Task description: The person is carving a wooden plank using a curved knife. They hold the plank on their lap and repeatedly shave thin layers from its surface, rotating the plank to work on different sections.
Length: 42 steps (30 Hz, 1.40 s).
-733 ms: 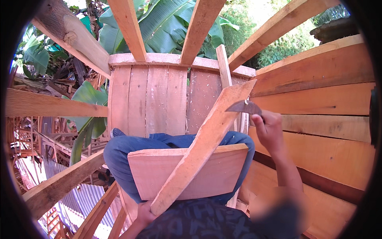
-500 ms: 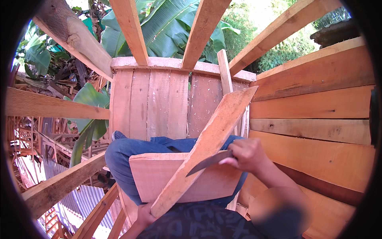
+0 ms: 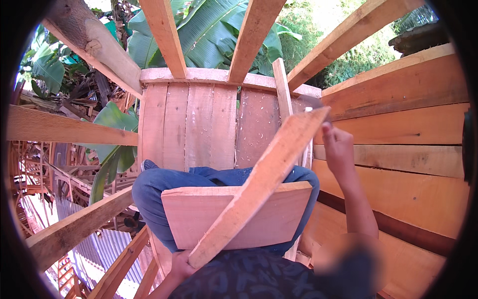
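A long narrow wooden plank (image 3: 264,182) slants from my lap up toward the far right. Its near end is in my left hand (image 3: 182,264), whose fingers are closed around the edge. Beneath the plank, a wide flat board (image 3: 199,212) rests across my thighs. My right hand (image 3: 339,147) is closed on a knife and raised beside the plank's far end. Only a dark smear of the blade shows past that end; the plank and my fist hide most of the knife.
I sit on a plank floor (image 3: 199,129) sprinkled with wood shavings. A wall of horizontal boards (image 3: 398,192) rises close on my right. Upright and slanting timbers (image 3: 164,37) stand ahead and to the left. A thin wooden strip (image 3: 282,89) leans behind the plank.
My right hand has swung up and away with the knife, from the plank's middle to its far end. My left hand still grips the near end; the plank has shifted slightly.
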### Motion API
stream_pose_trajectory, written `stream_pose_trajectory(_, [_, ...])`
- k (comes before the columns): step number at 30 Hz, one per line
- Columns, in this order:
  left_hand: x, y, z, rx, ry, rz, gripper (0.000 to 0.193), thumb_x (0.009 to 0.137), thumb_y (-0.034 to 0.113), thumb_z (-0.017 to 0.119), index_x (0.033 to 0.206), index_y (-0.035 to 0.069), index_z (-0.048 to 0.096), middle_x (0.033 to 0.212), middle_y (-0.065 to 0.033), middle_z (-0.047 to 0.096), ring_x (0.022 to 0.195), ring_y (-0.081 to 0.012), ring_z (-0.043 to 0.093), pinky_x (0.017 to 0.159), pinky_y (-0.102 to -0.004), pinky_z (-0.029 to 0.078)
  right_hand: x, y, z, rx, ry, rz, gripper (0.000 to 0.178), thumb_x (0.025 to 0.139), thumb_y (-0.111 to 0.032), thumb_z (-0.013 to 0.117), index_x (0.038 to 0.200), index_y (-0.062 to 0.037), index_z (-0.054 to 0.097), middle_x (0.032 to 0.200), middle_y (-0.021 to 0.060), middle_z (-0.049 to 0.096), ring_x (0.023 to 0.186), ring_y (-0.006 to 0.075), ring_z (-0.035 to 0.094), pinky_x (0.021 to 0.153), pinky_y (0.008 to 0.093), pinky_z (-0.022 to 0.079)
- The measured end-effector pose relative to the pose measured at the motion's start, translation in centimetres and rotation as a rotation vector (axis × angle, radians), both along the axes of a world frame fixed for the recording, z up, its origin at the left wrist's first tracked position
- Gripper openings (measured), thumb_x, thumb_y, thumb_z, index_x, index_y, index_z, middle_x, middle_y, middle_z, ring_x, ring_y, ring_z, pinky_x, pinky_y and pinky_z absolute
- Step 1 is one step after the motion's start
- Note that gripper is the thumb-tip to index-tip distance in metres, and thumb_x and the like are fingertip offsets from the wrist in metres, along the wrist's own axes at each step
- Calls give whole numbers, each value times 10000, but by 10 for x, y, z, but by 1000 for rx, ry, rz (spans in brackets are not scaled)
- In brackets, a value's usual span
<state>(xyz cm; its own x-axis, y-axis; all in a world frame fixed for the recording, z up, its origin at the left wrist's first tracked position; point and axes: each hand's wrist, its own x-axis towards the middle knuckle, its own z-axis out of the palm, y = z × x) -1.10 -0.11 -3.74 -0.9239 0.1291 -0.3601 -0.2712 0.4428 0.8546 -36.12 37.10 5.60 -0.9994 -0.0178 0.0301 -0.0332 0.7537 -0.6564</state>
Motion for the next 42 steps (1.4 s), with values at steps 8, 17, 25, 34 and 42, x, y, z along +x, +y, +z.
stream_pose_trajectory(8, [23, -7, -35, 45, 76, 4, 459, 584, 322, 855, 885, 17, 692, 756, -132, 692, 702, -275, 699, 636, -340, 548, 28, -11, -7, 23, -21, 148, 413, 941, -247, 527, 672, 66, 522, 512, 154, 468, 429, 220, 439, 447, 356, 353])
stream_pose_trajectory(17, [11, -7, -24, 7, 83, -36, 443, 577, 313, 857, 862, 14, 696, 752, -133, 689, 700, -277, 699, 622, -337, 537, 62, 7, 43, -256, 140, 34, 562, 951, -445, 510, 582, -30, 426, 484, 34, 380, 431, 137, 423, 421, 310, 312])
stream_pose_trajectory(25, [0, 1, 0, 72, -121, 49, 426, 646, 285, 840, 925, -4, 698, 866, -76, 696, 829, -197, 676, 739, -311, 503, 40, -7, 45, 341, 187, 205, 478, 806, -470, 679, 626, -56, 522, 541, 103, 510, 476, 307, 541, 438, 360, 398])
stream_pose_trajectory(34, [5, 1, -11, 47, -57, 90, 426, 626, 317, 845, 878, 4, 700, 729, -132, 686, 709, -258, 705, 628, -325, 528, 42, -14, 42, 219, 173, 203, 477, 829, -457, 665, 624, -40, 558, 553, 148, 539, 483, 315, 553, 455, 375, 420])
stream_pose_trajectory(42, [-2, 2, -6, 26, -78, 69, 424, 628, 318, 844, 874, 4, 700, 727, -132, 686, 707, -257, 705, 626, -325, 528, 38, -13, 42, 268, 184, 212, 505, 823, -471, 665, 588, -44, 530, 528, 123, 510, 464, 298, 540, 444, 370, 415])
